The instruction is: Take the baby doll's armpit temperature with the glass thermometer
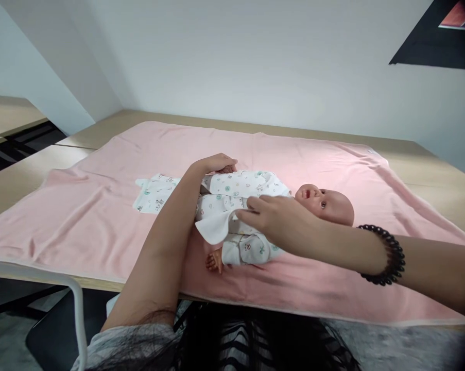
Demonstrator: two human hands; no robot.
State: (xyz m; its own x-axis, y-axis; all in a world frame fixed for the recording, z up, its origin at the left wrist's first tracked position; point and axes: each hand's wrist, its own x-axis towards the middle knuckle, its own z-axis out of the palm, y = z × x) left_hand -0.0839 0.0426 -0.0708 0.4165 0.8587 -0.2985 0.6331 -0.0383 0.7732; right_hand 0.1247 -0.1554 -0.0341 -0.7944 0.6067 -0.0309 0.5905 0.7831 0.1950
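Note:
A baby doll [327, 205] lies on its back with its head to the right, dressed in a white printed baby shirt [251, 181]. My left hand [219, 163] reaches across the doll, its fingers closed round the doll's far hand [229, 169]. Over the chest, my right hand [276, 219] pinches the shirt's front edge, and a loose white flap folds out below it. The doll's near hand [214, 260] sticks out of its sleeve on the blanket. Left of my left forearm lies more white printed cloth [153, 195], partly hidden by that arm.
A pink blanket [89, 221] with some creases covers most of the wooden table [444, 198]. A white wall stands behind. Below the front edge at left are a curved grey tube [80, 309] and a dark seat [50, 330]. Another table [8, 111] stands far left.

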